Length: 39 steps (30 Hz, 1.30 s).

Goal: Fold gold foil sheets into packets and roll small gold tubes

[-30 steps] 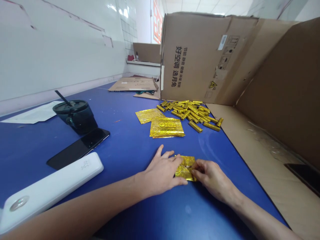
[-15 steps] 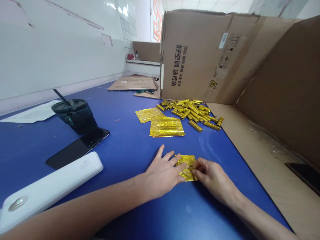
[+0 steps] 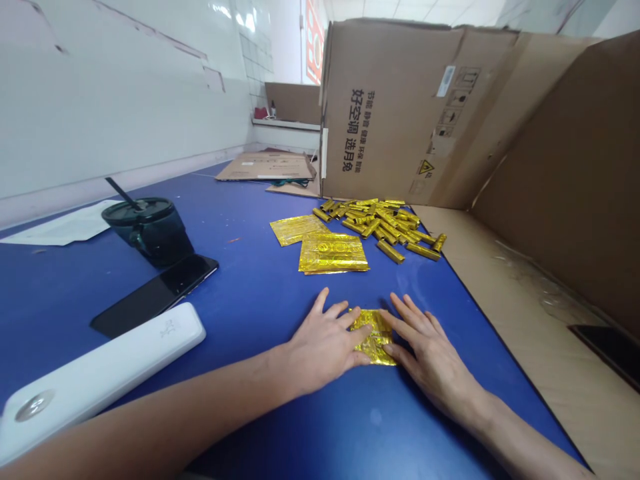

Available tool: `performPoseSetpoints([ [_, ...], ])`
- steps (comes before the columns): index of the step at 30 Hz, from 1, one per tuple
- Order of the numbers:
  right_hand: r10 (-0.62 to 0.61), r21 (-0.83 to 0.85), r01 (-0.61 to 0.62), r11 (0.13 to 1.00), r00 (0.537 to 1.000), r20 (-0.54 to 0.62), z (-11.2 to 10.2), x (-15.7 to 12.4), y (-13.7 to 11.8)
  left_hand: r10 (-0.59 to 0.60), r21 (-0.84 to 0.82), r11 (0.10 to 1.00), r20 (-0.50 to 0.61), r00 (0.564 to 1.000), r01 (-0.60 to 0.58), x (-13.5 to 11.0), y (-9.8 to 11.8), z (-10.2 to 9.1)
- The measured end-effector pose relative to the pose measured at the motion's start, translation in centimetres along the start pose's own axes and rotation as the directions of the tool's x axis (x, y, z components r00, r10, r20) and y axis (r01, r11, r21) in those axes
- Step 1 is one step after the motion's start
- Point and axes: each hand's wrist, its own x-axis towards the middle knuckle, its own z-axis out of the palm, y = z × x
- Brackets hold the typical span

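A small sheet of gold foil paper (image 3: 376,339) lies on the blue table between my hands. Fingers spread, my left hand (image 3: 323,347) rests flat with its fingertips on the sheet's left part. My right hand (image 3: 425,343) is open too, its thumb and index finger touching the sheet's right edge and the other fingers stretched forward. Farther back sits a stack of gold foil sheets (image 3: 334,253), overlapping another gold sheet (image 3: 295,230). Behind these, to the right, is a pile of rolled gold foil tubes (image 3: 385,220).
On the left are a white oblong device (image 3: 105,380), a black phone (image 3: 155,297) and a dark green lidded cup (image 3: 150,230) with a straw. A large cardboard box (image 3: 400,113) stands at the back right. Flat cardboard (image 3: 265,167) lies at the far end.
My right hand has opened from a pinch on the foil sheet's right side. Its fingers now reach forward and lie spread. My left hand has stayed in place.
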Motion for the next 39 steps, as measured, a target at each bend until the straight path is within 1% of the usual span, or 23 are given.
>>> performPoseSetpoints([
  [2, -0.010, 0.018, 0.009, 1.000, 0.998, 0.065, -0.11, 0.10, 0.26, 0.004, -0.005, 1.000, 0.001, 1.000, -0.004, -0.05, 0.03, 0.00],
  [3, -0.012, 0.026, 0.011, 1.000, 0.997, 0.077, -0.20, 0.15, 0.33, 0.004, -0.007, 1.000, 0.001, 1.000, -0.004, -0.07, 0.04, -0.01],
  [8, -0.023, 0.042, 0.021, 0.999, 0.998, 0.050, -0.37, 0.45, 0.42, -0.002, -0.003, 1.000, 0.008, 1.000, 0.002, -0.05, 0.07, -0.15],
  [16, -0.007, 0.093, -0.003, 0.996, 0.995, 0.103, 0.08, 0.70, 0.63, -0.012, -0.024, 1.000, -0.004, 1.000, 0.012, -0.17, 0.05, -0.04],
  [24, -0.004, 0.086, -0.006, 0.996, 0.993, 0.115, -0.15, 0.67, 0.44, -0.024, -0.056, 0.998, -0.011, 1.000, 0.024, -0.16, 0.02, -0.07],
  [30, 0.004, 0.067, -0.012, 0.998, 0.993, 0.118, -0.26, 0.62, 0.31, -0.040, -0.042, 0.998, -0.042, 0.998, 0.038, -0.05, 0.13, 0.10],
  [36, 0.008, 0.070, -0.016, 0.997, 0.992, 0.123, -0.16, 0.58, 0.26, -0.029, -0.105, 0.994, -0.031, 0.999, 0.026, -0.06, -0.13, -0.04],
  [39, 0.008, 0.074, -0.016, 0.997, 0.994, 0.112, -0.09, 0.53, 0.32, -0.035, -0.109, 0.994, -0.025, 0.999, 0.032, -0.12, -0.18, -0.02],
])
